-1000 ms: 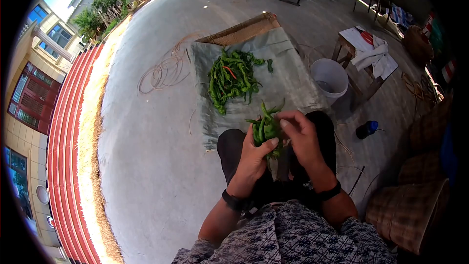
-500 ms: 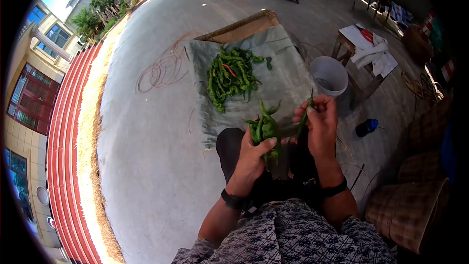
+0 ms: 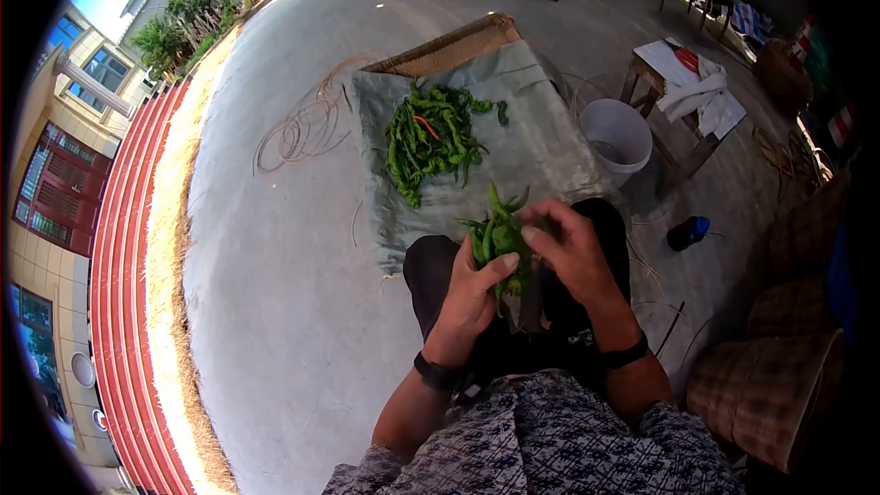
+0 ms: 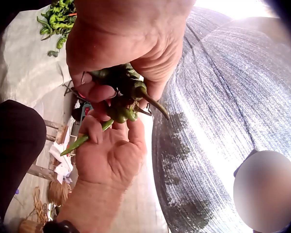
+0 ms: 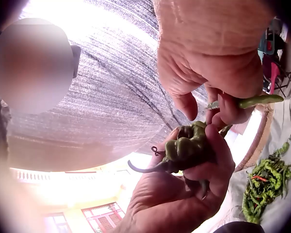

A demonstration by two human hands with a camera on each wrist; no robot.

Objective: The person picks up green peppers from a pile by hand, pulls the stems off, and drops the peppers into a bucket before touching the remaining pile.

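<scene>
My left hand [image 3: 466, 291] grips a bunch of green peppers [image 3: 500, 236] above the lap, thumb pressed across its near side. Stems and a twisty pepper end [image 5: 189, 145] stick out of that grip in the right wrist view. Right beside the bunch is my right hand [image 3: 579, 257], its fingertips close to the peppers. Under its curled fingers it holds a single slim green pepper [image 5: 262, 101], whose pointed end [image 4: 77, 143] also juts out in the left wrist view. Beyond the knees, a pile of green peppers [image 3: 431, 147] with one red among them lies on a grey-green cloth [image 3: 536, 142].
The cloth covers a woven mat or tray whose edge [image 3: 449, 48] shows at the back. To its right stand a white bucket [image 3: 612, 128] and a wooden stool [image 3: 662, 87] bearing a white cloth. A dark bottle [image 3: 686, 235], wire coils [image 3: 298, 139] and woven baskets [image 3: 765, 394] surround it.
My right hand moved out to the right with one pepper half a second ago, and has now come back to the bunch. The left hand stays in place with its peppers.
</scene>
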